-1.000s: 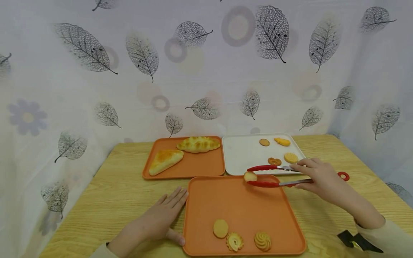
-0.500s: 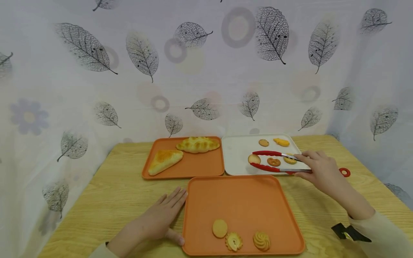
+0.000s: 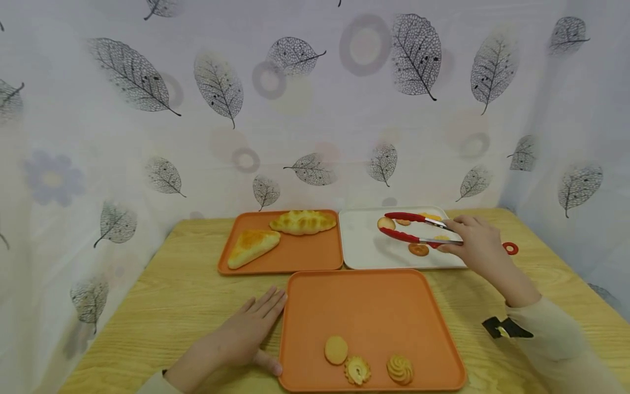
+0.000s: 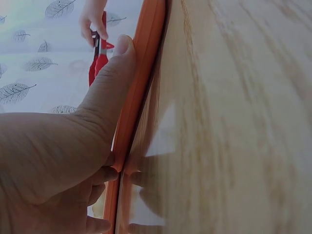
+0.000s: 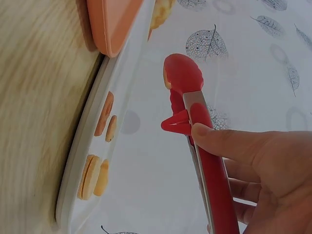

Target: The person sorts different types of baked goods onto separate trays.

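Note:
My right hand (image 3: pixel 476 246) grips a pair of red-tipped metal tongs (image 3: pixel 401 236) over the white tray (image 3: pixel 358 246). Between the tong tips is a round pale cookie (image 3: pixel 385 224), its edge just showing in the right wrist view, raised above the tray. Thumb and fingers of that hand wrap around the handles (image 5: pixel 212 180). My left hand (image 3: pixel 246 332) lies with straight fingers along the left side of the near orange tray (image 3: pixel 364 306), its thumb (image 4: pixel 111 80) at the rim in the left wrist view.
On the near orange tray lie an oval cookie (image 3: pixel 336 350), a scalloped cookie (image 3: pixel 357 370) and a swirl cookie (image 3: pixel 400 369). A pretzel cookie (image 3: pixel 418 249) and several others sit on the white tray. The back orange tray (image 3: pixel 305 257) holds two breads (image 3: pixel 253 247).
The tongs with the round cookie have moved from the near orange tray's back edge, back and up over the white tray. My left hand has stayed where it was.

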`<state>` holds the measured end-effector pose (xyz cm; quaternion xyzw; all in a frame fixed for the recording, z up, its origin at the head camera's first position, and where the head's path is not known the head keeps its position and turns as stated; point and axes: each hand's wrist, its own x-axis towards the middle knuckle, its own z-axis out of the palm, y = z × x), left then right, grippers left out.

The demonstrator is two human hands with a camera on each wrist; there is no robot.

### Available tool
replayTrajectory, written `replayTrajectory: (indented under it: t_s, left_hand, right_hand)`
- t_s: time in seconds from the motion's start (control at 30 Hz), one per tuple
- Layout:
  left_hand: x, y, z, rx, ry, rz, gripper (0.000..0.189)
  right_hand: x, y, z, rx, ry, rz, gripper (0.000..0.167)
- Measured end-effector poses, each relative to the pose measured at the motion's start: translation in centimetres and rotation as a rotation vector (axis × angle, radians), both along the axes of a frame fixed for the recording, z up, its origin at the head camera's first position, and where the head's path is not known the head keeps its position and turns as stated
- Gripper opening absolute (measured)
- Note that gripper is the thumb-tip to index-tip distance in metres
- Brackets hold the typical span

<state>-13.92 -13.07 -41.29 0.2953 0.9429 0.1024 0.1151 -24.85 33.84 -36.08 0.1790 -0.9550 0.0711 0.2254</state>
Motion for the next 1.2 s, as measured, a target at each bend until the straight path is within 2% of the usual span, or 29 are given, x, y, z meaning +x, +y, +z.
replayTrajectory:
  t_s: [0.17, 0.3, 0.53, 0.9, 1.2]
  left_hand:
    - [0.0, 0.0, 0.1, 0.003, -0.009, 0.001, 0.125]
    - [0.1, -0.2, 0.2, 0.009, -0.012, 0.0, 0.124]
    - [0.1, -0.5, 0.2, 0.018, -0.019, 0.001, 0.124]
    - [-0.1, -0.7, 0.3, 0.018, -0.021, -0.005, 0.124]
    - [-0.4, -0.8, 0.3, 0.007, -0.025, -0.013, 0.123]
  right_hand:
    - [-1.2, -0.5, 0.4, 0.013, -0.116, -0.069, 0.06]
    - [-2.2, -0.7, 0.3, 0.021, -0.167, -0.092, 0.06]
    - [-3.9, -1.1, -0.3, 0.027, -0.208, -0.128, 0.056]
    - [-6.3, -1.8, -0.7, 0.047, -0.336, -0.199, 0.061]
    - [-7.1, -2.2, -1.2, 0.027, -0.367, -0.21, 0.06]
